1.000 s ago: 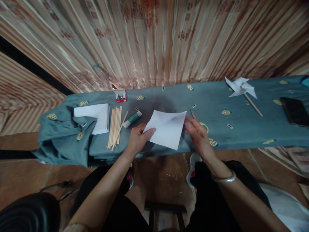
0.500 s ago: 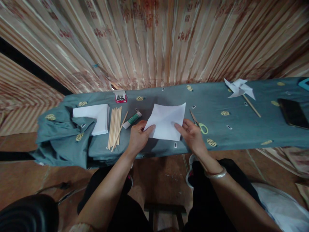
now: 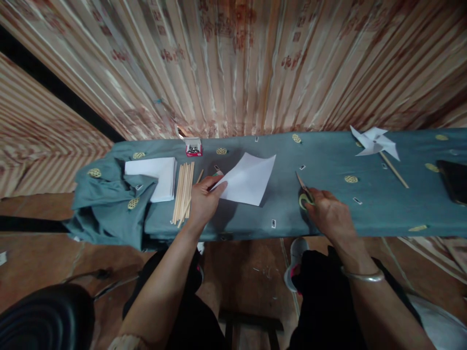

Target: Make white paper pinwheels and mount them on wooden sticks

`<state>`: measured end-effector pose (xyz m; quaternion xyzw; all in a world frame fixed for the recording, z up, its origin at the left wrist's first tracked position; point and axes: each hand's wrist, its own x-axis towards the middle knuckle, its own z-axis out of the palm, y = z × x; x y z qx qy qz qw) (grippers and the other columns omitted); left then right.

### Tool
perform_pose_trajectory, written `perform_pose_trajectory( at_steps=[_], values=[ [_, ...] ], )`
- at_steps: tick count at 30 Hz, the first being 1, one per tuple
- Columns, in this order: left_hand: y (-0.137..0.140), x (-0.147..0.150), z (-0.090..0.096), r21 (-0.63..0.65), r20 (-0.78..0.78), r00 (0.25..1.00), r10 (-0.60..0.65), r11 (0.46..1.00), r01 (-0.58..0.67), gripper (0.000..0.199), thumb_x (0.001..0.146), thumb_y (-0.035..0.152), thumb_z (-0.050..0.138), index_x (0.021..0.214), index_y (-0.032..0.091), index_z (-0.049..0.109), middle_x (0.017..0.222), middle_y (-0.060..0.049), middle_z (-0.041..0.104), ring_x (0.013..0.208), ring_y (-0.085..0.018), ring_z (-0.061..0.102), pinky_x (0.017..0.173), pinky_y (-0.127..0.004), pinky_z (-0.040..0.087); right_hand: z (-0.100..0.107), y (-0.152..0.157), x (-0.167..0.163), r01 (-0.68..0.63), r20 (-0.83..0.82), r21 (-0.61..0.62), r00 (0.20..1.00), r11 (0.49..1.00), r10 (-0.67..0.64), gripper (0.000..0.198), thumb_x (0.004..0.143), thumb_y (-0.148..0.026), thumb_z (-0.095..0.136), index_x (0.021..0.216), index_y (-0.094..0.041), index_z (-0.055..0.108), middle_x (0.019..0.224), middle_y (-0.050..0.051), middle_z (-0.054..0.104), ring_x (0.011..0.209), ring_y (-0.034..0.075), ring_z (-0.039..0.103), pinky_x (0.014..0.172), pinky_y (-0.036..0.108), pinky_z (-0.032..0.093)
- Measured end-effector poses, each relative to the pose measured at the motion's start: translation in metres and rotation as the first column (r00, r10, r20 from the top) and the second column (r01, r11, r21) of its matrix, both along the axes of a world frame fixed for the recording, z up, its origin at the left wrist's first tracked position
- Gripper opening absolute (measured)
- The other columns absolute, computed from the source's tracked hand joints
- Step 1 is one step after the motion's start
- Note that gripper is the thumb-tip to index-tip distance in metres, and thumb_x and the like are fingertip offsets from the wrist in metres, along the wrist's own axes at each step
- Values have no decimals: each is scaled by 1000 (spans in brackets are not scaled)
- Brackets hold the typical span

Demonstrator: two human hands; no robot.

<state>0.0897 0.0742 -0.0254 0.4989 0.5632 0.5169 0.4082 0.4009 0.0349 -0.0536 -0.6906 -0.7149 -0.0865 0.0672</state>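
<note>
Newly off the white sheet [image 3: 250, 180], our right hand [image 3: 333, 211] grasps the scissors [image 3: 305, 188] by their handles; whether they clear the cloth [image 3: 383, 209] we cannot tell. Our left hand [image 3: 205, 200] alone now pinches the white sheet by its left end, tilted over the cloth between our hands, so we judge sheet and scissors each have a hand. Beside our left hand lie wooden sticks [image 3: 183, 193]; farther back are a small red box [image 3: 194, 153] and, well to the right, a white pinwheel [image 3: 375, 142].
</note>
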Motion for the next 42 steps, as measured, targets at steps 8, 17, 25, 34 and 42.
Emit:
perform_pose_trajectory(
  at_steps=[8,17,25,34,42],
  values=[
    [2,-8,8,-13,63,994,91,996,-90,24,67,33,75,80,13,76,74,-2,71,69,-16,62,62,-25,47,6,-4,7,-3,33,-104,999,995,7,35,85,-25,55,115,-10,64,92,17,73,80,30,70,67,38,51],
    [7,-12,5,-6,133,981,138,990,-139,24,63,33,76,77,13,76,67,0,68,60,-13,57,55,-23,43,22,-13,1,47,154,-246,988,968,-8,22,89,-27,54,101,-12,65,81,15,73,70,30,71,57,33,45],
    [6,-16,6,-12,127,982,137,991,-137,22,63,32,75,74,13,74,67,0,66,55,-11,54,48,-21,40,21,-15,-7,29,104,-250,995,968,-3,28,92,-25,47,109,-11,64,74,16,72,66,32,70,54,34,45],
    [3,-13,4,-13,121,987,109,994,-108,23,65,31,75,80,13,76,69,-1,70,61,-14,59,57,-23,45,11,-6,1,-61,-133,-258,991,964,27,39,86,-27,53,121,-13,64,99,16,74,87,33,72,72,40,53],
    [5,-6,6,-38,151,981,125,992,-120,24,65,30,76,83,14,77,71,-1,70,59,-14,60,55,-24,45,25,-4,-19,-274,-918,-394,163,878,-361,47,60,-42,83,101,-22,72,89,8,77,76,22,71,51,24,50]
  ],
)
